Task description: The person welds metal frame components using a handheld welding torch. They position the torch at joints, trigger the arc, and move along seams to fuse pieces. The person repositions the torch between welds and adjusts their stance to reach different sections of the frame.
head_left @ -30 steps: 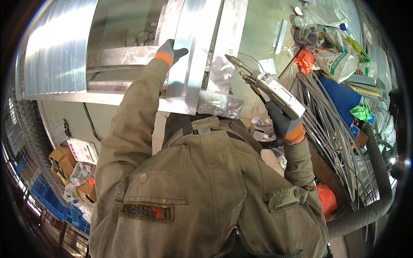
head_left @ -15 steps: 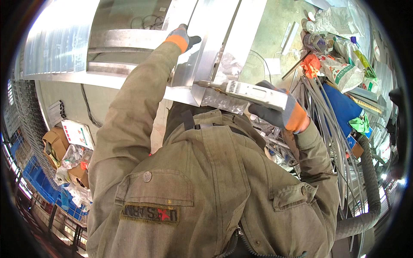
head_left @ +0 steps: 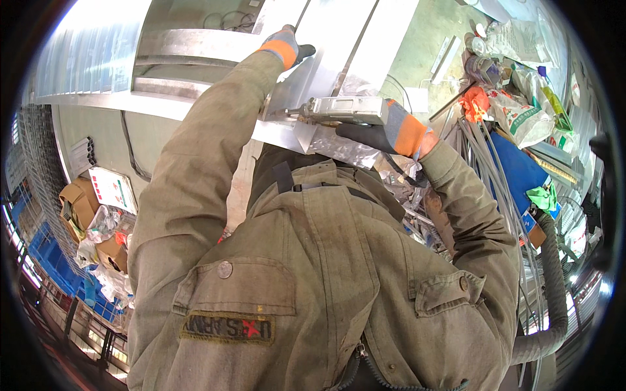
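In a grey and orange glove, my left hand (head_left: 284, 48) rests on the silver metal frame (head_left: 195, 47), thumb spread out to the right; its other fingers are partly hidden. My right hand (head_left: 391, 132), gloved alike, is closed around the handle of a silver power drill (head_left: 349, 109). The drill lies level and points left. Its bit ends at the metal channel (head_left: 287, 98) near the frame's closest corner, but whether it touches is too small to tell. Clear plastic film (head_left: 349, 151) hangs at that near end.
At right are a bundle of long thin rods (head_left: 486, 156), a blue panel (head_left: 518, 169), an orange crumpled cloth (head_left: 475, 103) and plastic bags (head_left: 521, 117). A ribbed hose (head_left: 554, 287) curves beside my right arm. Cardboard boxes (head_left: 81, 202) and wire mesh (head_left: 39, 156) stand at left.
My right hand has brought the drill left and slightly farther away, its bit now over the channel. My left hand keeps its place on the frame; the whole view has shifted a little.
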`<state>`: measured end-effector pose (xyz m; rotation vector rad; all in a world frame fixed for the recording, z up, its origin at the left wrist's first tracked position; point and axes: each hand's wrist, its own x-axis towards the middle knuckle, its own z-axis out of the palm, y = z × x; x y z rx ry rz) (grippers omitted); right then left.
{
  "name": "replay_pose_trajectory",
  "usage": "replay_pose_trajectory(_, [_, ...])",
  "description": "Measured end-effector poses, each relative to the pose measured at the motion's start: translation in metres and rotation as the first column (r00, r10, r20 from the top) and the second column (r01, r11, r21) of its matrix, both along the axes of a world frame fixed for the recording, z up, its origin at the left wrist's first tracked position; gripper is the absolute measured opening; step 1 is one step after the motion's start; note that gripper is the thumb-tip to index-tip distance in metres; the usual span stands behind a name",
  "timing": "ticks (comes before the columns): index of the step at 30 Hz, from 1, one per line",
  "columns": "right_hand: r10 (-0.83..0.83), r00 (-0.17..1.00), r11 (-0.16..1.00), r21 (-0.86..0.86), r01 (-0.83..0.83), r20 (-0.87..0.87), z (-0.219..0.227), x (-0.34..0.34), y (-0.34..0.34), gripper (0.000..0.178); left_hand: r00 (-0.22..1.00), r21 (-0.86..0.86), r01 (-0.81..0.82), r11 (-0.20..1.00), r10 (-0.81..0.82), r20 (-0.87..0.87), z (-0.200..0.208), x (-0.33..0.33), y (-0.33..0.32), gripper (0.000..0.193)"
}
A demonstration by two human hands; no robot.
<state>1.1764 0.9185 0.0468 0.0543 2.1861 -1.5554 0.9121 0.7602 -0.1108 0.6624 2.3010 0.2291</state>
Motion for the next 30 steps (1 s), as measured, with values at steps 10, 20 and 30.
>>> replay_pose_trajectory(10, [-0.015, 0.999, 0.999, -0.038, 0.014, -0.032, -0.036, 0.001, -0.008, 0.039, 1.0, -0.014, 0.009, 1.0, -0.009, 0.008, -0.002, 0.0, 0.001, 0.09])
replay_pose_trajectory(20, [0.017, 1.0, 1.0, -0.016, -0.017, -0.027, -0.047, 0.002, -0.006, 0.033, 0.998, -0.055, -0.012, 0.998, 0.015, 0.068, -0.006, -0.003, 0.002, 0.11])
replay_pose_trajectory(30, [0.053, 0.998, 0.999, 0.01, -0.053, -0.021, -0.057, 0.005, -0.005, 0.028, 0.997, -0.054, 0.005, 0.999, -0.001, 0.081, -0.012, -0.005, 0.0, 0.11])
